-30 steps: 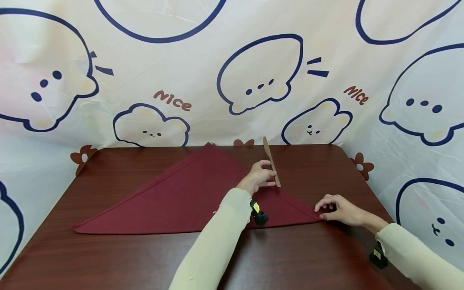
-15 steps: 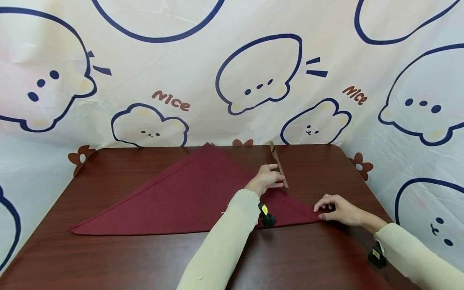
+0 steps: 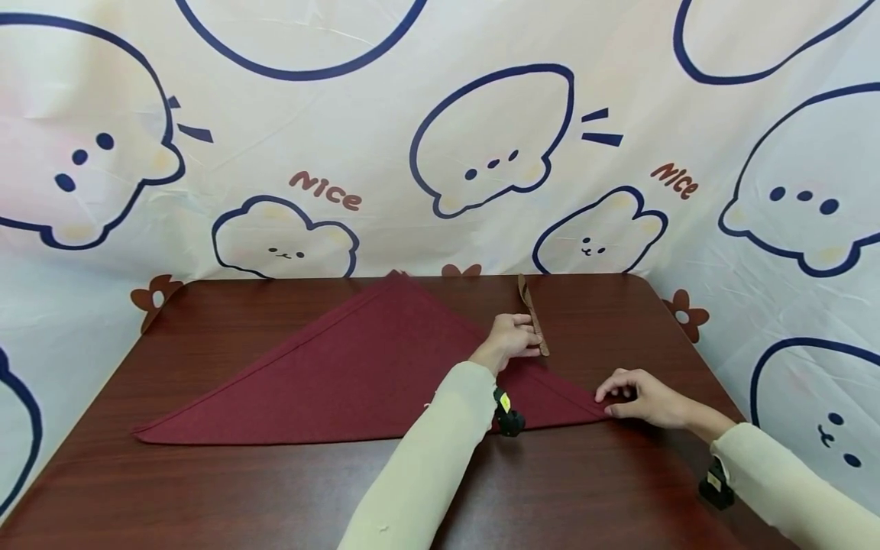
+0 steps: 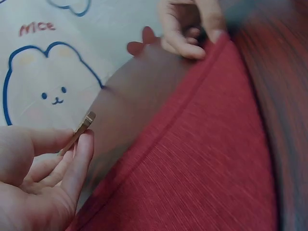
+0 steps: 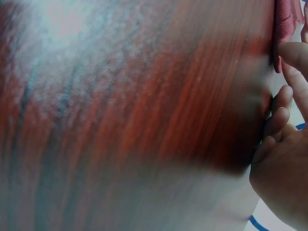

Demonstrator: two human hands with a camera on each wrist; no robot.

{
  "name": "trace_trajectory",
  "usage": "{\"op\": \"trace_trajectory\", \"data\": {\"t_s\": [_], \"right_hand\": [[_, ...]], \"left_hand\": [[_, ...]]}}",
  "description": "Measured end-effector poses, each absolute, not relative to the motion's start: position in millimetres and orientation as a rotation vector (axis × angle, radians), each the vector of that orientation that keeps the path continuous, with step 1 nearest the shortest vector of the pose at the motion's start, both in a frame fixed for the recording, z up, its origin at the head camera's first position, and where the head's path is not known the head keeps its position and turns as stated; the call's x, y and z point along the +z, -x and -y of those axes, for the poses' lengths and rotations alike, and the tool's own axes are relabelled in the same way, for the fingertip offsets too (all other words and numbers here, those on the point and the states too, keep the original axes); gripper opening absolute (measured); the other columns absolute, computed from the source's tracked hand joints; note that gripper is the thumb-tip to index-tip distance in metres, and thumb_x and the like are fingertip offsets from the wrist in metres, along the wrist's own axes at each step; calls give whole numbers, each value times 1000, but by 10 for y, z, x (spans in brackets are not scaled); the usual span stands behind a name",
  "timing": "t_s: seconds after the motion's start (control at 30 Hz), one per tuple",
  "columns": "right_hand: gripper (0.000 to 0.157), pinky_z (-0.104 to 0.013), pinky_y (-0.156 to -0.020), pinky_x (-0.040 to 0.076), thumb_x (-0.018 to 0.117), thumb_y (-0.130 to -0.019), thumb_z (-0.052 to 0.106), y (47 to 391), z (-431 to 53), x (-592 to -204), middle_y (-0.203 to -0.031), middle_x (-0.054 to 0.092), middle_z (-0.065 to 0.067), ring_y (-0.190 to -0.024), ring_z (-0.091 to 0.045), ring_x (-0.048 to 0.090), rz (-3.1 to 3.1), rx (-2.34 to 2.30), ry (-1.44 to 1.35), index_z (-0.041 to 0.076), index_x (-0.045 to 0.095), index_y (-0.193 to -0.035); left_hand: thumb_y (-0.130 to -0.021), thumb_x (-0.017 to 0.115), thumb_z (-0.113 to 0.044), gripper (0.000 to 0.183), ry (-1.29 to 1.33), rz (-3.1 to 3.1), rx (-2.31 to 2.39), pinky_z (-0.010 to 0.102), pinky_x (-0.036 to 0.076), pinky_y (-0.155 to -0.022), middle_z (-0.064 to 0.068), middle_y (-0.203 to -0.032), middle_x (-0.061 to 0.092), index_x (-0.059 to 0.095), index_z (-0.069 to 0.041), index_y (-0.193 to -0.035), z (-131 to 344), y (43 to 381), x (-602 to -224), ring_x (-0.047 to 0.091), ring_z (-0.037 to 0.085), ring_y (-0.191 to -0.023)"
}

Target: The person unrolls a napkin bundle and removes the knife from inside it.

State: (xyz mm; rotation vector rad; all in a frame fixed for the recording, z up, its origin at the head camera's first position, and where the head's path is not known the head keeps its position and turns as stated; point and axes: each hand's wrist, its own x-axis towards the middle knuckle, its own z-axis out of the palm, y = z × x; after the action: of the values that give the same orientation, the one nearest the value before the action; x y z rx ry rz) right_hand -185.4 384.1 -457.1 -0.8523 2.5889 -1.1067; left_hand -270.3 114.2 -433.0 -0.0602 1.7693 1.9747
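Note:
A dark red cloth [image 3: 357,367], folded into a wide triangle, lies on the table with its peak at the far edge. My left hand [image 3: 509,341] holds slim light-brown wooden cutlery [image 3: 535,325] upright-slanted over the cloth's right slope; whether it is one piece or a stack I cannot tell. In the left wrist view, thumb and fingers pinch the cutlery [image 4: 83,129], seen nearly end-on. At the cloth's right corner, my right hand [image 3: 642,397] pinches the tip between thumb and forefinger. That red corner [image 5: 285,29] shows at the right wrist view's edge.
The brown wooden table [image 3: 275,489] fills the lower view. A pale printed curtain [image 3: 385,137] hangs behind it and along both sides. Black wrist cameras [image 3: 509,416] sit on both cuffs.
My left hand has moved right with the wooden cutlery, mostly in the first half second, and the cutlery's top has dipped slightly. My right hand stays on the cloth's corner.

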Motion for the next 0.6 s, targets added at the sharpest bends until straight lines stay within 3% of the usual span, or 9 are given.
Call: {"op": "trace_trajectory", "data": {"t_s": [0.23,0.47,0.6], "right_hand": [[14,-30,-65,36,76,-88,7,1840,-3841,-4567,-89,64,-8,-76,-13,48,-2585,-1118,847,16,74,-98],[14,-31,-63,36,75,-88,5,1836,-3816,-4549,-88,65,-7,-75,-15,47,-2571,-1137,878,14,73,-98],[15,-32,-64,36,75,-88,4,1844,-3815,-4552,-88,65,-8,-75,-16,48,-2572,-1136,874,15,73,-98]], "left_hand": [[-93,63,9,51,85,-1821,1969,39,61,-85,23,-136,63,52,3,-143,-1185,2630,-4322,70,29,-115],[-91,59,17,59,81,-1827,1989,41,60,-88,26,-140,59,47,4,-146,-1203,2628,-4347,69,33,-116],[-87,60,20,66,39,-1903,1953,40,61,-85,23,-137,59,45,1,-149,-1216,2625,-4381,73,31,-103]]}}
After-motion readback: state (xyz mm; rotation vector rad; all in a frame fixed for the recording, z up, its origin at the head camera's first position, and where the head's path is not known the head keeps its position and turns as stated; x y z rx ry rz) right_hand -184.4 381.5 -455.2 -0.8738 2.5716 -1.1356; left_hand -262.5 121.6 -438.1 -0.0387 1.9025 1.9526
